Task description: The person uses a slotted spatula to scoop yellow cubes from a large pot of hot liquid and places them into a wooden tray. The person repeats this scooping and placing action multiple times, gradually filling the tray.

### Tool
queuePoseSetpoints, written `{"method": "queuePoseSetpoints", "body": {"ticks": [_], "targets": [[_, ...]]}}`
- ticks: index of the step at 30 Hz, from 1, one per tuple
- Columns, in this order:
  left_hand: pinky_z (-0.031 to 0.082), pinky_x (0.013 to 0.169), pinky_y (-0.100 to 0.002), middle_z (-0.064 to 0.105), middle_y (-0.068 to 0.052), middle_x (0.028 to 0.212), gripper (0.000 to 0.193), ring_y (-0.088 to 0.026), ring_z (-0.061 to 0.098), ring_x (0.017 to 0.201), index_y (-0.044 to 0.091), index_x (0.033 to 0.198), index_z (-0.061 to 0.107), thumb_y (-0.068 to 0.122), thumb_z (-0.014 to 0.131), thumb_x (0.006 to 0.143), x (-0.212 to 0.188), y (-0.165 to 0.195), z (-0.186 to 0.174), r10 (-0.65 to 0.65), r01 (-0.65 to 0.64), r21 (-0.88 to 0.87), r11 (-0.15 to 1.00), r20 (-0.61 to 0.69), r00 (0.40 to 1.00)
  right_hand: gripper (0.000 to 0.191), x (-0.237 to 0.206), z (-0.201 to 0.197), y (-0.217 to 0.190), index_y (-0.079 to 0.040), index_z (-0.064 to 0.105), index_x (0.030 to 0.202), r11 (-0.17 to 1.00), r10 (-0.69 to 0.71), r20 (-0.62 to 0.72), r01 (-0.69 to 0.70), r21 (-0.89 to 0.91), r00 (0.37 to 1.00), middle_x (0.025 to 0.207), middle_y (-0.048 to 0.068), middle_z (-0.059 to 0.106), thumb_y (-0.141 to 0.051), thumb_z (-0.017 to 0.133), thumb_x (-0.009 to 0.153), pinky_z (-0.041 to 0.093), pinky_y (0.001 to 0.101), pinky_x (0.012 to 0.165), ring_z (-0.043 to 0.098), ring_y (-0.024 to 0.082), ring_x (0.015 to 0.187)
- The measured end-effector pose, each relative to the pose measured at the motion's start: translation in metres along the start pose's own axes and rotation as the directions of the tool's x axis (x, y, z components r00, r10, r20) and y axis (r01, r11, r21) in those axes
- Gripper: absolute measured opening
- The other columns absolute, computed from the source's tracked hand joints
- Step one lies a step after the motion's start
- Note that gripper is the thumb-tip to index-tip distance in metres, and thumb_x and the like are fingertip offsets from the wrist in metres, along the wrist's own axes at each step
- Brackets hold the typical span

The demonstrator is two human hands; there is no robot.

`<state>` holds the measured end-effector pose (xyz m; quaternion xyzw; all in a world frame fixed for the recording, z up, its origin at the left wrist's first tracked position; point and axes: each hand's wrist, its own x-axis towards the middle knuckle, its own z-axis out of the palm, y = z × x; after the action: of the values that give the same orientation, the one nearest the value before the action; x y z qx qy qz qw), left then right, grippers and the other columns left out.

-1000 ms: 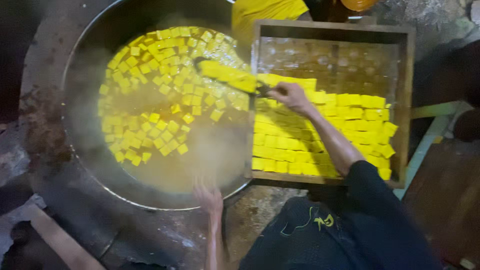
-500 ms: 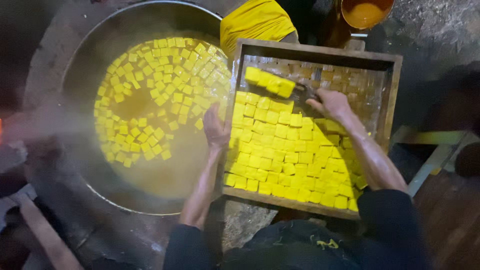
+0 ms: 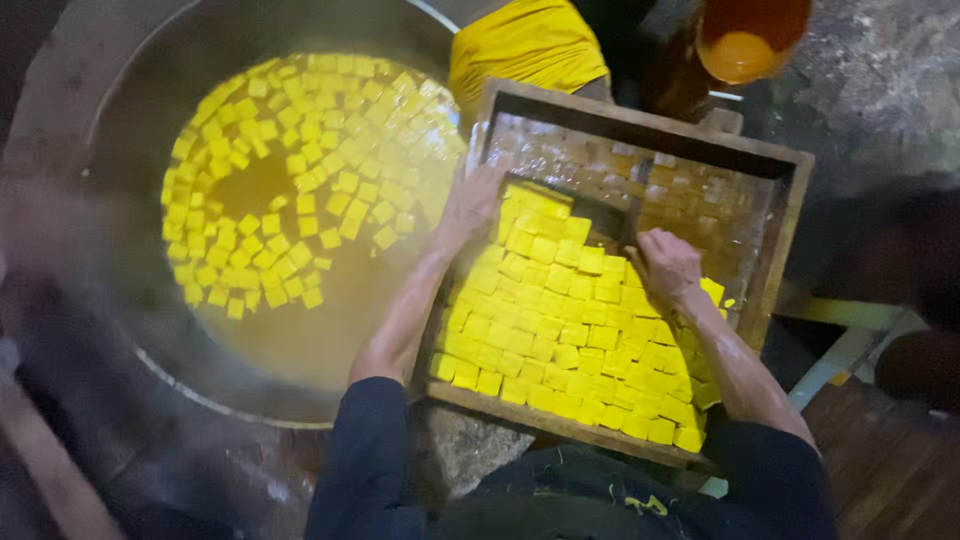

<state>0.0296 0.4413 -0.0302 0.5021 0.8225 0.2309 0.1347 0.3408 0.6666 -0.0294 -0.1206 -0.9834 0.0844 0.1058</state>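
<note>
A wooden tray (image 3: 780,230) lies in front of me, its near half packed with yellow cubes (image 3: 560,330). The far part shows a pale, wet lining. My left hand (image 3: 470,205) rests flat with fingers apart at the tray's left wall, touching the cubes at the heap's far left corner. My right hand (image 3: 668,265) is curled on the handle of a dark flat scoop (image 3: 612,238). The scoop lies mostly hidden under the farthest cubes in the tray.
To the left, a big round pan (image 3: 140,350) holds cloudy yellow liquid with several floating yellow cubes (image 3: 300,190), and steam drifts over it. A yellow cloth (image 3: 525,45) and an orange bucket (image 3: 745,40) sit beyond the tray. Rough stone surrounds the pan.
The scoop carried cubes from the pan into the tray and now lies down among them. My left hand left the pan's near rim and came onto the tray's left side.
</note>
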Motion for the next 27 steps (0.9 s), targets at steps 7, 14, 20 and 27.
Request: {"method": "queuePoseSetpoints", "body": {"ticks": [7, 14, 20, 27], "targets": [[0.031, 0.118, -0.06, 0.054, -0.018, 0.147, 0.049, -0.035, 0.048, 0.139, 0.004, 0.141, 0.053, 0.017, 0.056, 0.094, -0.193, -0.064, 0.003, -0.169, 0.241, 0.087, 0.967, -0.491, 0.855, 0.027, 0.093, 0.034, -0.083, -0.005, 0.066, 0.116, 0.978, -0.014, -0.418, 0.099, 0.183, 0.909, 0.101, 0.013, 0.071, -0.031, 0.07, 0.11, 0.057, 0.0367, 0.07, 0.07, 0.026, 0.081], [0.031, 0.117, -0.056, 0.051, -0.024, 0.146, 0.056, -0.043, 0.042, 0.14, 0.002, 0.143, 0.053, 0.026, 0.063, 0.093, -0.44, -0.12, -0.014, -0.687, 0.763, -0.088, 0.641, -0.509, 0.519, 0.018, 0.179, 0.113, -0.376, -0.008, 0.061, 0.115, -0.005, 0.153, 0.221, -0.223, 0.975, 0.963, 0.078, -0.001, 0.059, -0.022, 0.061, 0.105, 0.047, 0.0254, 0.057, 0.055, 0.008, 0.065], [0.02, 0.126, -0.054, 0.04, -0.024, 0.155, 0.063, -0.04, 0.027, 0.153, 0.001, 0.144, 0.049, 0.038, 0.063, 0.095, -0.479, -0.13, 0.013, -0.665, 0.696, -0.043, 0.717, -0.341, 0.664, 0.055, 0.181, 0.17, -0.509, -0.001, 0.072, 0.089, 0.67, 0.214, 0.609, -0.569, 0.478, 0.764, 0.068, 0.011, 0.066, -0.054, 0.06, 0.1, 0.047, 0.0394, 0.059, 0.063, 0.02, 0.065], [0.017, 0.123, -0.057, 0.027, -0.026, 0.162, 0.071, -0.041, 0.022, 0.152, -0.003, 0.146, 0.043, 0.048, 0.056, 0.098, -0.489, -0.137, 0.008, -0.712, 0.699, -0.15, 0.699, -0.228, 0.664, 0.053, 0.191, 0.242, -0.461, -0.003, 0.074, 0.097, 0.961, 0.116, 0.473, -0.218, 0.167, 0.874, 0.079, 0.023, 0.07, -0.053, 0.057, 0.103, 0.052, 0.0507, 0.063, 0.07, 0.039, 0.074]]}}
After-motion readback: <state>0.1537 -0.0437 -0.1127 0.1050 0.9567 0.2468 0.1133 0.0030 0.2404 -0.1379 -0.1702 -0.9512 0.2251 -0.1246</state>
